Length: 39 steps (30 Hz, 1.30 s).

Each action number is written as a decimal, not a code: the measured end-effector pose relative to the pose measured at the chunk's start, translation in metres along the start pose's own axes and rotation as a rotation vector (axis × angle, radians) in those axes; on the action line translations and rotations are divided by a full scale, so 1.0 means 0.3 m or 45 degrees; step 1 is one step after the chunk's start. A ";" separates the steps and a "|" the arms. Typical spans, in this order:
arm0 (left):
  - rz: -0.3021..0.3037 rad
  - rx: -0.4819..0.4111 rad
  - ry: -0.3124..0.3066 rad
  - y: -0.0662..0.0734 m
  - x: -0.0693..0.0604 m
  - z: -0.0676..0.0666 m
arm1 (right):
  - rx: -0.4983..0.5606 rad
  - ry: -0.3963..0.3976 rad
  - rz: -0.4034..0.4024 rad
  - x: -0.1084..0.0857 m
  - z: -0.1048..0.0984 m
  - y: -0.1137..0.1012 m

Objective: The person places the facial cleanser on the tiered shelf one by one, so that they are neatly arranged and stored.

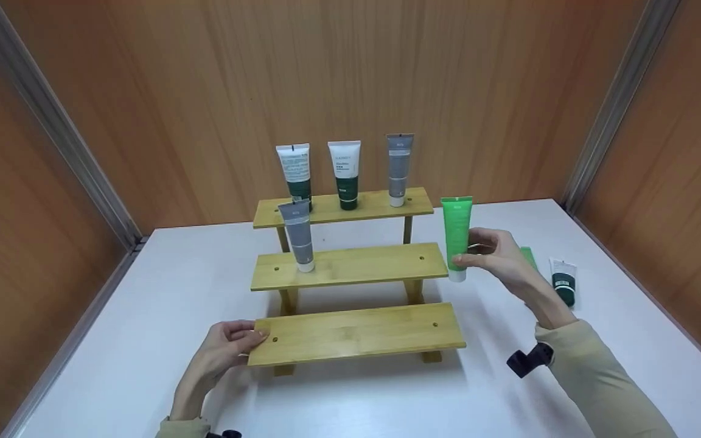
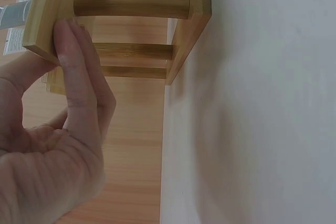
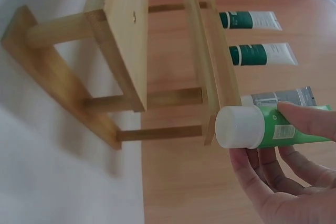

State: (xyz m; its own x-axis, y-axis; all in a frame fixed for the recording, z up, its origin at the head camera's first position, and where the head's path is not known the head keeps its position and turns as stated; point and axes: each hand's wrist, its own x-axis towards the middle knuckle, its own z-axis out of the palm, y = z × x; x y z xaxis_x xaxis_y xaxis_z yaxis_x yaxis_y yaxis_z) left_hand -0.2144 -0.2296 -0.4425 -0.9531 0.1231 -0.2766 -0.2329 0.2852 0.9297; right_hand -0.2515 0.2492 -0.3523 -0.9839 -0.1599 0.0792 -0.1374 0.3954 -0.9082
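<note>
the right hand holds the green tube between thumb and fingers, low on its body near the white cap. the left hand pinches the left end of the lowest board, thumb on top and fingers beneath.

the green tube is just beside the right end of the middle board; whether its cap touches the wood, i cannot tell. if it were let go there, it would likely drop past the edge, since little or no board seems to be under the cap. a tug from the left hand could also rock the stand and topple the tubes balanced on their caps.

the green tube's long axis is close to upright, cap down, flat crimped end up, with the crimp running left to right in the head view.

farther out, 1 gray tube stands near the left of the middle board. the top board bears 2 white-and-dark-green tubes and 1 more gray tube. beyond the right hand, a smaller white-and-dark-green tube lies on the white table, beside a partly hidden green item.
</note>
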 end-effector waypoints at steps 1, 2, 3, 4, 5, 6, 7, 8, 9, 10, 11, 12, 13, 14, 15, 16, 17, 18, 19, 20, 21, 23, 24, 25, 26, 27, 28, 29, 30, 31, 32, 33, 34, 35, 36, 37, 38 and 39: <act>0.003 -0.001 -0.003 0.000 -0.001 0.000 | 0.003 -0.004 -0.014 0.005 0.003 -0.005; 0.009 -0.002 -0.009 0.000 -0.002 -0.001 | 0.006 -0.008 -0.029 0.010 0.007 -0.009; 0.013 -0.002 -0.016 -0.001 -0.003 -0.001 | 0.009 -0.012 -0.041 0.015 0.010 -0.013; 0.018 -0.001 -0.021 -0.001 -0.005 0.000 | 0.013 -0.016 -0.051 0.021 0.013 -0.017; 0.022 -0.001 -0.025 -0.001 -0.006 0.000 | 0.018 -0.021 -0.061 0.026 0.016 -0.020; 0.026 -0.001 -0.028 -0.001 -0.007 0.000 | 0.026 -0.027 -0.072 0.032 0.019 -0.024; 0.030 0.000 -0.030 -0.001 -0.008 -0.001 | 0.031 -0.031 -0.081 0.037 0.023 -0.028; 0.031 0.001 -0.031 -0.001 -0.008 -0.001 | 0.033 -0.037 -0.091 0.042 0.027 -0.033; 0.030 0.000 -0.029 -0.001 -0.008 0.000 | 0.035 -0.043 -0.100 0.047 0.032 -0.038; 0.029 -0.002 -0.028 -0.001 -0.008 0.000 | 0.037 -0.048 -0.108 0.052 0.037 -0.043; 0.028 -0.003 -0.027 -0.001 -0.007 0.000 | 0.036 -0.053 -0.116 0.057 0.042 -0.048; 0.025 -0.004 -0.025 -0.001 -0.007 0.000 | 0.035 -0.056 -0.124 0.063 0.047 -0.054; 0.023 -0.006 -0.024 -0.001 -0.006 0.000 | 0.034 -0.059 -0.127 0.068 0.053 -0.060; 0.021 -0.007 -0.023 -0.001 -0.006 0.000 | 0.038 -0.063 -0.131 0.073 0.058 -0.065; 0.019 -0.008 -0.022 -0.001 -0.006 0.000 | 0.043 -0.067 -0.134 0.077 0.064 -0.071; 0.018 -0.009 -0.021 -0.001 -0.006 0.000 | 0.047 -0.070 -0.139 0.081 0.071 -0.078; 0.015 -0.007 -0.019 -0.001 -0.006 0.000 | 0.052 -0.075 -0.145 0.086 0.078 -0.082; 0.012 -0.007 -0.016 0.000 -0.006 0.000 | 0.057 -0.078 -0.150 0.091 0.086 -0.087; 0.012 -0.008 -0.015 0.000 -0.006 0.000 | 0.064 -0.083 -0.151 0.095 0.094 -0.092; 0.011 -0.007 -0.015 0.000 -0.006 0.000 | 0.073 -0.090 -0.157 0.099 0.103 -0.097; 0.012 -0.006 -0.017 0.000 -0.006 0.000 | 0.080 -0.094 -0.162 0.104 0.112 -0.101; 0.012 -0.005 -0.018 0.000 -0.007 -0.001 | 0.096 -0.097 -0.162 0.115 0.130 -0.105; 0.014 -0.005 -0.020 0.000 -0.007 -0.001 | 0.103 -0.097 -0.159 0.119 0.139 -0.108; 0.015 -0.005 -0.022 0.000 -0.007 -0.001 | 0.109 -0.098 -0.157 0.123 0.148 -0.112; 0.014 -0.004 -0.023 0.000 -0.008 0.000 | 0.111 -0.100 -0.160 0.127 0.156 -0.116; 0.014 -0.003 -0.022 0.000 -0.008 0.000 | 0.110 -0.100 -0.160 0.130 0.165 -0.118; 0.015 -0.004 -0.022 0.001 -0.007 0.000 | 0.111 -0.098 -0.157 0.134 0.174 -0.121; 0.016 -0.005 -0.021 0.001 -0.006 -0.001 | 0.109 -0.096 -0.154 0.136 0.183 -0.125; 0.018 -0.007 -0.021 0.001 -0.005 -0.001 | 0.111 -0.097 -0.155 0.139 0.192 -0.129; 0.017 -0.007 -0.020 0.002 -0.006 -0.001 | 0.108 -0.096 -0.152 0.143 0.200 -0.131; 0.018 -0.009 -0.019 0.002 -0.006 -0.001 | 0.101 -0.095 -0.153 0.146 0.208 -0.133; 0.021 -0.012 -0.019 0.002 -0.006 -0.001 | 0.101 -0.092 -0.149 0.150 0.216 -0.136; 0.022 -0.017 -0.017 0.002 -0.007 -0.001 | 0.100 -0.089 -0.144 0.153 0.224 -0.138; 0.023 -0.018 -0.016 0.003 -0.008 0.000 | 0.100 -0.089 -0.144 0.158 0.232 -0.139; 0.023 -0.021 -0.015 0.003 -0.010 0.001 | 0.102 -0.091 -0.143 0.161 0.239 -0.142; 0.022 -0.021 -0.014 0.004 -0.011 0.002 | 0.103 -0.093 -0.142 0.165 0.246 -0.144; 0.022 -0.026 -0.009 0.003 -0.011 0.002 | 0.106 -0.094 -0.144 0.169 0.252 -0.146; 0.021 -0.029 -0.007 0.003 -0.011 0.002 | 0.116 -0.094 -0.138 0.172 0.259 -0.150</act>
State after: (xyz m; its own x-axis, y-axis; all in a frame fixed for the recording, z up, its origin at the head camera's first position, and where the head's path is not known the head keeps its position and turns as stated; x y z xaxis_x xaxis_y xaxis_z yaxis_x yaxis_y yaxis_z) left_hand -0.2115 -0.2291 -0.4409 -0.9558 0.1327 -0.2624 -0.2215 0.2617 0.9394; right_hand -0.2874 0.1528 -0.3394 -0.9523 -0.2649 0.1515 -0.2284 0.2891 -0.9297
